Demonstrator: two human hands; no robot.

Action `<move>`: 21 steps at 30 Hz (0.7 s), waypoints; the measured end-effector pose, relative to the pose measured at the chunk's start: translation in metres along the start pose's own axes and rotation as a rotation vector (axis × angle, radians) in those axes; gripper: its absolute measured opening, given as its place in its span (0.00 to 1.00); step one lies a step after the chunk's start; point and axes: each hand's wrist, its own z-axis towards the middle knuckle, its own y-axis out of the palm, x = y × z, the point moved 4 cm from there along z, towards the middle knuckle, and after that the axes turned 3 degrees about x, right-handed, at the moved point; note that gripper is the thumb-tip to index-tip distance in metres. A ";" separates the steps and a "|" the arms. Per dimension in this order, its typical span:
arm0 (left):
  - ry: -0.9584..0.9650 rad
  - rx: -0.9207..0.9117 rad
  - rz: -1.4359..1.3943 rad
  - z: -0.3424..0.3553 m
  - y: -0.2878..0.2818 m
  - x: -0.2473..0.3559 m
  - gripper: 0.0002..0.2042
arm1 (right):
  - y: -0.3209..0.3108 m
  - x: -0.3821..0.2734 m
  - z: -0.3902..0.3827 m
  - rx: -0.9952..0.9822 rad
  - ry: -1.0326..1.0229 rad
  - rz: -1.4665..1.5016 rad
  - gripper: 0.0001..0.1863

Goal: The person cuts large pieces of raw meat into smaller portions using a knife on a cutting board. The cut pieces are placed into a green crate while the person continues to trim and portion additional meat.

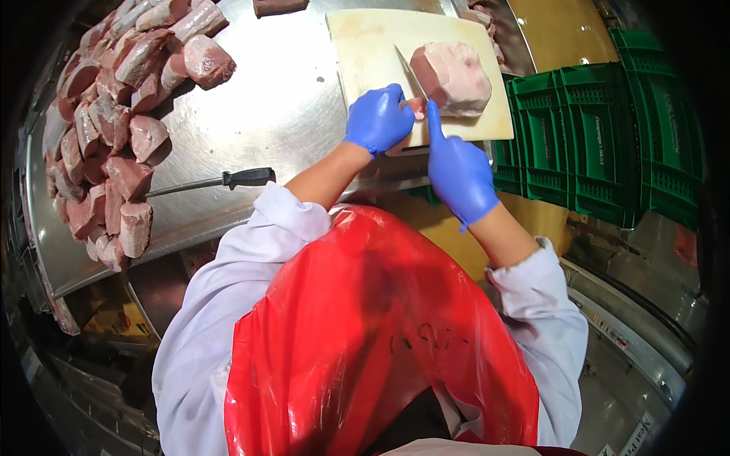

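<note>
Gloved in blue, my right hand [460, 171] is closed round a knife, its index finger stretched out along the tool. The thin knife blade [411, 70] points away from me, beside the left face of a large pale chunk of meat [460, 80]. That chunk rests on a white cutting board [365, 57]. My left hand [379, 119], also gloved, is curled shut at the board's near left, its fingertips on a small pink scrap of meat [416, 106]. The knife's handle is hidden inside my right hand.
Many cut pieces of meat [114, 129] are heaped along the left of the steel table [251, 91]. A sharpening steel with a black handle [249, 177] lies nearer me. Green crates [578, 137] stand right of the board. More meat [483, 19] lies beyond it.
</note>
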 end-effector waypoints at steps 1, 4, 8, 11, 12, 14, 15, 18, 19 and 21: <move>0.007 0.021 0.002 0.001 0.002 -0.003 0.14 | -0.001 -0.003 -0.011 -0.026 0.010 -0.060 0.42; 0.022 0.062 -0.026 0.003 0.001 -0.005 0.13 | 0.003 0.001 -0.033 0.007 -0.003 -0.169 0.42; 0.008 0.041 0.036 0.002 0.003 -0.003 0.13 | 0.002 0.008 -0.054 -0.007 -0.027 -0.217 0.42; -0.002 0.060 0.039 0.002 0.002 0.000 0.13 | 0.006 0.015 -0.056 0.012 -0.048 -0.168 0.45; -0.003 0.059 0.058 0.002 0.004 -0.001 0.13 | 0.005 0.020 -0.064 0.016 -0.062 -0.144 0.46; -0.014 0.068 0.076 0.001 0.004 -0.003 0.13 | 0.007 0.025 -0.067 0.012 -0.083 -0.148 0.47; -0.021 0.076 0.072 0.001 0.005 -0.003 0.13 | 0.009 0.026 -0.066 0.003 -0.085 -0.177 0.45; -0.030 0.093 0.091 0.000 0.008 0.000 0.13 | 0.010 0.039 -0.073 0.035 -0.146 -0.176 0.44; -0.032 0.097 0.103 0.000 0.008 0.001 0.13 | 0.009 0.043 -0.076 0.055 -0.176 -0.160 0.44; -0.030 0.127 0.122 0.000 0.010 0.001 0.13 | 0.010 0.048 -0.073 0.022 -0.177 -0.101 0.44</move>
